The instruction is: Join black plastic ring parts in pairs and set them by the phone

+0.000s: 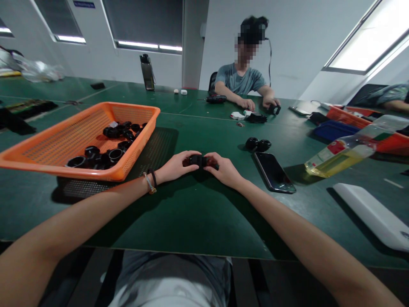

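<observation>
Lap: Nearest the camera was your pale clothing (pixel 172 283), below the near edge of the green table (pixel 179 221).
Orange basket (pixel 128 170): It sat beyond your left forearm, with black ring-shaped parts (pixel 92 157) heaped inside — probably placed there to keep loose pieces together and within reach.
Dark bottle (pixel 147 74): It stood upright at the far side, likely kept away from your working space.
Left hand (pixel 179 166): Your thumb and fingers were nearly closed, pinching the left end of a small black piece (pixel 196 160).
Black piece: It lay between both sets of fingertips, close over the tabletop; whether it was one part or two together could not be told.
Right hand (pixel 226 171): Your thumb and fingers were closed in a narrow pinch on its right end — seemingly so the two hands steadied it from opposite sides.
Co-worker (pixel 243 81): Across from you, a person handled another dark item (pixel 275 109).
Black round parts (pixel 258 145): They rested beyond your right hand, just behind the phone (pixel 275 172).
White slab (pixel 370 215): It lay right of your forearm, apart from both hands.
</observation>
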{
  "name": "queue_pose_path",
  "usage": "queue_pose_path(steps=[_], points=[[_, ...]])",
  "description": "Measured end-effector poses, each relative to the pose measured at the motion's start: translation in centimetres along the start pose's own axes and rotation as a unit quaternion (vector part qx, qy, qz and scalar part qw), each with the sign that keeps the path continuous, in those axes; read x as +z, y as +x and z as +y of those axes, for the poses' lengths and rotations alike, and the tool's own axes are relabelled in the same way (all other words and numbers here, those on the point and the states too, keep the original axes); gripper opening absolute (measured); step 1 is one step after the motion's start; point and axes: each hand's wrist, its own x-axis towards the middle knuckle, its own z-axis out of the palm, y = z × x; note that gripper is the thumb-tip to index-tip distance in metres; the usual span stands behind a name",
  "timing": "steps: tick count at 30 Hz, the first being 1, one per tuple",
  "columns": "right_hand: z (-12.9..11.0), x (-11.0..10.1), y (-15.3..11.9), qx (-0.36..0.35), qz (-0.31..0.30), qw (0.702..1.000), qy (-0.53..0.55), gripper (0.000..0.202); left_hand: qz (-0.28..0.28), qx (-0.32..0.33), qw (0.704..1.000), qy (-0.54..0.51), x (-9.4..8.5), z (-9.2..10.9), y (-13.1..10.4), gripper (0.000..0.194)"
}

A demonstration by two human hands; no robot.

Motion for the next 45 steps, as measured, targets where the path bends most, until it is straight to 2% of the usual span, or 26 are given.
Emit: queue_pose_path(steps=[12, 21, 30, 35, 45], points=[[-0.06, 0.01, 0.13, 0.006, 0.001, 1.000, -0.018, 0.026, 0.001, 0.000, 1.000, 0.000, -0.02, -0.22, 0.06, 0.044], [-0.02, -0.05, -0.05, -0.026, 0.009, 1.000, -0.014, 0.029, 0.002, 0.009, 1.000, 0.007, 0.00, -0.37, 0.06, 0.043], [0.42, -0.09, -0.05, -0.071, 0.067, 0.994, -0.048, 0.026, 0.001, 0.005, 1.000, 0.000, 0.02, -0.24, 0.08, 0.043], [0.45, 0.00, -0.10, -0.058, 0.064, 0.996, -0.018, 0.032, 0.001, 0.004, 1.000, 0.000, 0.04, -0.02, 0.10, 0.044], [0.73, 0.08, -0.01, -0.051, 0.055, 0.997, -0.028, 0.025, 0.007, 0.011, 1.000, 0.018, -0.01, 0.00, 0.05, 0.042]])
